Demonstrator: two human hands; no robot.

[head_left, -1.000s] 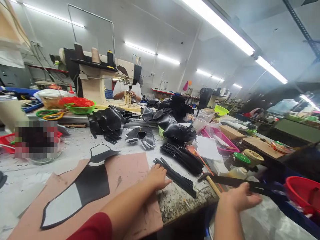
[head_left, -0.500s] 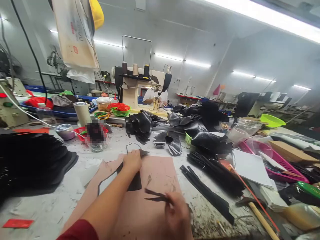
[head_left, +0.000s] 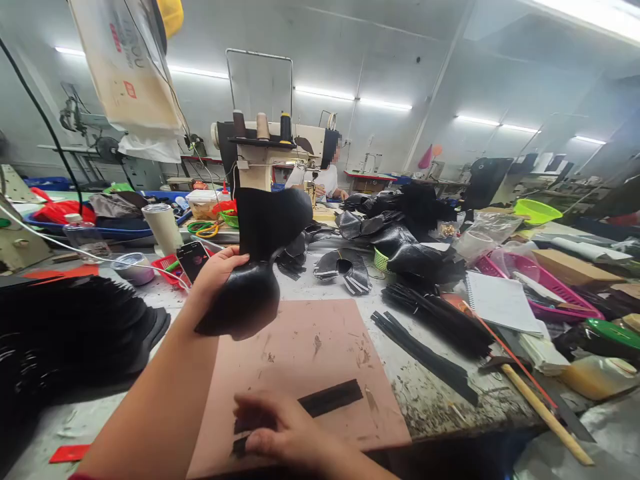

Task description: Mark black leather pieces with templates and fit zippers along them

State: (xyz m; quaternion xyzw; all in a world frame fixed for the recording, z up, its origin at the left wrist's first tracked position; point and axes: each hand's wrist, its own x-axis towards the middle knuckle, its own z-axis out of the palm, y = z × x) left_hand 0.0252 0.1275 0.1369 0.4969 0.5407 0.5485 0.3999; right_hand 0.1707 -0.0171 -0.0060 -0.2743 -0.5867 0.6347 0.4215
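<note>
My left hand [head_left: 220, 270] holds up a glossy black leather piece [head_left: 250, 290], pinching its narrow waist. The piece flares above and below the grip and hangs over the far edge of a pink board [head_left: 320, 347]. Lower down, my right hand [head_left: 287, 430] hovers over or rests on a black strip [head_left: 333, 398] lying slantwise across the board. Its thumb and fingers are apart, and part of the strip is hidden beneath them. Whether they touch it I cannot tell.
A tall stack of black pieces [head_left: 75, 333] stands at left. Black strips [head_left: 430, 357], a wooden-handled hammer [head_left: 547, 413] and a notebook [head_left: 503, 303] lie at right. Beyond are black leather parts [head_left: 345, 270], a sewing machine [head_left: 255, 170] and a person [head_left: 327, 180] behind it.
My left hand has lifted the leather piece off the board and moved it up and left. My right hand has moved left and lower, and the strip it held now lies on the board.
</note>
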